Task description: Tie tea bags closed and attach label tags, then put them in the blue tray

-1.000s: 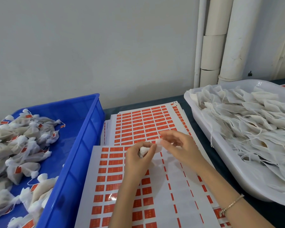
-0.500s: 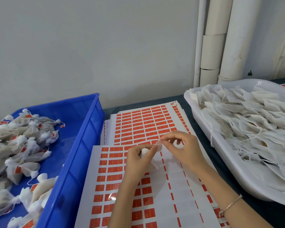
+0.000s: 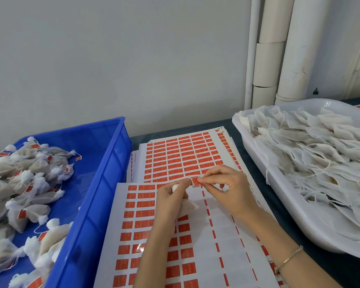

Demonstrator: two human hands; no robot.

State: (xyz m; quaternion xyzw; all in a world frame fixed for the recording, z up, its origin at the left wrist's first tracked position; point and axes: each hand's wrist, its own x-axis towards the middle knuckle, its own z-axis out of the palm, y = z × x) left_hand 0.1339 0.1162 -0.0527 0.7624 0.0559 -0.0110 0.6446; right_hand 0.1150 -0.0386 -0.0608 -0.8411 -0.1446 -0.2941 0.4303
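Two trays are present: one blue tray (image 3: pixel 104 183) and one white tray (image 3: pixel 279 202). Two label sheets lie exposed, one front sheet (image 3: pixel 222 235) and one rear sheet (image 3: pixel 181 154). More sheets are stacked beneath the rear one, their number indeterminate. The tied tea bags (image 3: pixel 29 183) exceed a dozen; the untied bags (image 3: pixel 310 154) are heaped beyond counting. Two hands, the left hand (image 3: pixel 170 196) and the right hand (image 3: pixel 227 190), hold one tea bag (image 3: pixel 187 207) and one label tag (image 3: pixel 194 181). One bracelet (image 3: pixel 289 256) and three white pipes (image 3: pixel 266 59) are visible.
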